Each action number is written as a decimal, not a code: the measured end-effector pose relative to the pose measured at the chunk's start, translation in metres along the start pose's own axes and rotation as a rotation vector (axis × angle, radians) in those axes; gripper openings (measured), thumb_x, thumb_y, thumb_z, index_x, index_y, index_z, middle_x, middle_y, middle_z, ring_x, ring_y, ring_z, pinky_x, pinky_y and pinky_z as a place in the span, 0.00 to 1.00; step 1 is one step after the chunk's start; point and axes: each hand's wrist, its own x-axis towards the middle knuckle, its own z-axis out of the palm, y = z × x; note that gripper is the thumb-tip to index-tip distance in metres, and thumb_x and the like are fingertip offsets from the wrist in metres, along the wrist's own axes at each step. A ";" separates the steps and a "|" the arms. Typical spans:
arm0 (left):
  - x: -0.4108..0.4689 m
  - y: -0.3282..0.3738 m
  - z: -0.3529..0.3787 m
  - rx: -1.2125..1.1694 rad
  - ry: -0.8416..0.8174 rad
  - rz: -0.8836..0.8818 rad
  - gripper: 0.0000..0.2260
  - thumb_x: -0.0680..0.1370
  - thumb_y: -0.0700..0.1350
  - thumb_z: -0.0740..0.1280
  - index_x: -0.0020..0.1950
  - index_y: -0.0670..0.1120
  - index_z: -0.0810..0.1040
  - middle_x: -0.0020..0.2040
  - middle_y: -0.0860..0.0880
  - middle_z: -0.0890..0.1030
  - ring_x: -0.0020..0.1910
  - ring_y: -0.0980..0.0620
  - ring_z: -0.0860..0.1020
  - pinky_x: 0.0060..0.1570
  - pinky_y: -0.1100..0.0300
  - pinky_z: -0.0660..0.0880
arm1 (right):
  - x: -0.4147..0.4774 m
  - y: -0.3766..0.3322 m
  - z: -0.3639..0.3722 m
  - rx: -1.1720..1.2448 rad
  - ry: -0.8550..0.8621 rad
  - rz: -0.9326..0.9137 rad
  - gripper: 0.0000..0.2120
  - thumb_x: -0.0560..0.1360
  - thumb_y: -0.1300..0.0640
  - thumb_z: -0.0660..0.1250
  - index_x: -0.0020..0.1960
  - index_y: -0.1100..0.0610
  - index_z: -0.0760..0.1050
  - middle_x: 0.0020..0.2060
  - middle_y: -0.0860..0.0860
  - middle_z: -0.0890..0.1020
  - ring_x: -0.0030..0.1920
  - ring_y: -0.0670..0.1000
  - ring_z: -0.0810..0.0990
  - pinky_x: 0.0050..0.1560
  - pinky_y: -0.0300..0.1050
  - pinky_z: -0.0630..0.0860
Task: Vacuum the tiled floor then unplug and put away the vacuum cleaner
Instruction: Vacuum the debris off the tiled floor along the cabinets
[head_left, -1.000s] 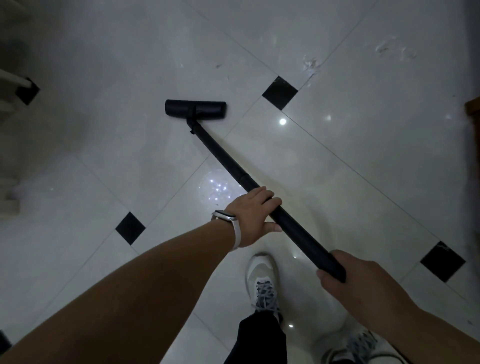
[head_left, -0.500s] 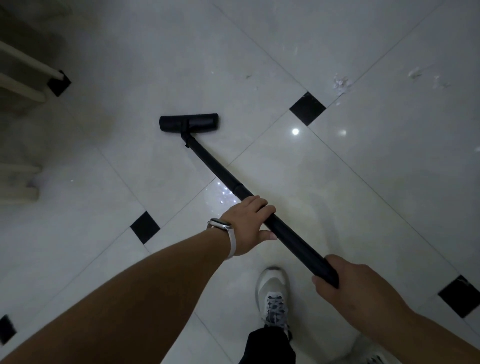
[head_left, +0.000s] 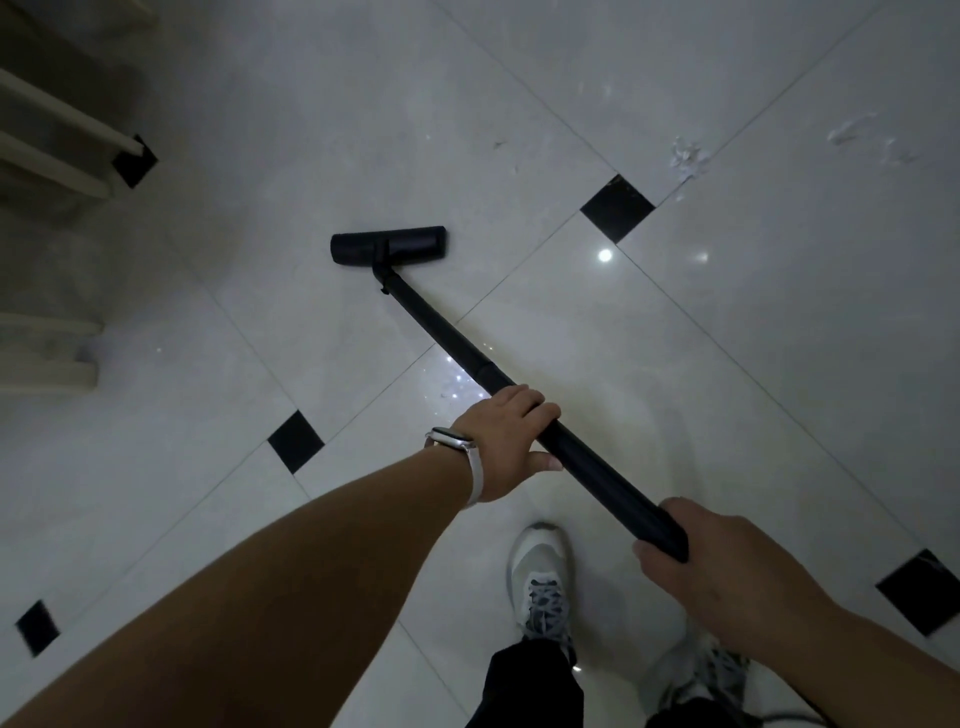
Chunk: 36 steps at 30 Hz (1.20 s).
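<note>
The right hand (head_left: 722, 566) is clenched round the near end of the black vacuum wand (head_left: 441, 332), fingers wrapped under the tube and thumb over it. Up the tube, toward 10 o'clock from that hand, the left hand (head_left: 506, 441) grasps the wand from above; its fingers curl over the far side and the thumb lies along the near side. A pale-strapped watch (head_left: 449, 439) sits on the left wrist.

From the left hand the wand runs on toward 11 o'clock, sloping down to the floor head (head_left: 388, 248). The head lies flat on the tiled floor (head_left: 779, 364), well ahead of both hands, its long side set crosswise to the tube.

The floor is glossy pale tile laid on the diagonal, with small black inset tiles (head_left: 617, 209) at the corners; one lies at about 3 o'clock from the head. Beyond it, between 2 and 3 o'clock, a patch of whitish debris (head_left: 688, 158) lies on a grout line, apart from the head, with fainter scraps further right.

A white laced shoe (head_left: 540, 577) stands at 6 o'clock below the left hand. Pale furniture rails (head_left: 52, 130) stand at 9 to 10 o'clock from the head, well apart.
</note>
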 end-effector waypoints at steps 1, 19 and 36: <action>0.002 0.004 0.000 0.001 0.005 0.012 0.26 0.78 0.59 0.63 0.72 0.46 0.67 0.70 0.46 0.70 0.70 0.46 0.65 0.67 0.52 0.67 | -0.002 0.004 -0.002 0.010 -0.007 0.005 0.12 0.75 0.41 0.65 0.42 0.49 0.70 0.30 0.51 0.79 0.32 0.52 0.81 0.33 0.47 0.77; 0.100 0.153 0.001 0.080 -0.104 0.262 0.27 0.79 0.60 0.61 0.74 0.48 0.65 0.73 0.46 0.67 0.75 0.44 0.59 0.70 0.49 0.63 | -0.065 0.138 -0.047 0.412 0.067 0.168 0.09 0.77 0.48 0.67 0.47 0.54 0.77 0.22 0.44 0.75 0.22 0.40 0.71 0.24 0.31 0.64; 0.128 0.284 0.038 0.169 -0.169 0.427 0.27 0.78 0.62 0.61 0.72 0.48 0.68 0.70 0.46 0.70 0.72 0.43 0.63 0.68 0.47 0.66 | -0.135 0.258 -0.039 0.483 0.251 0.218 0.10 0.69 0.33 0.68 0.42 0.37 0.74 0.35 0.53 0.81 0.38 0.41 0.82 0.43 0.32 0.79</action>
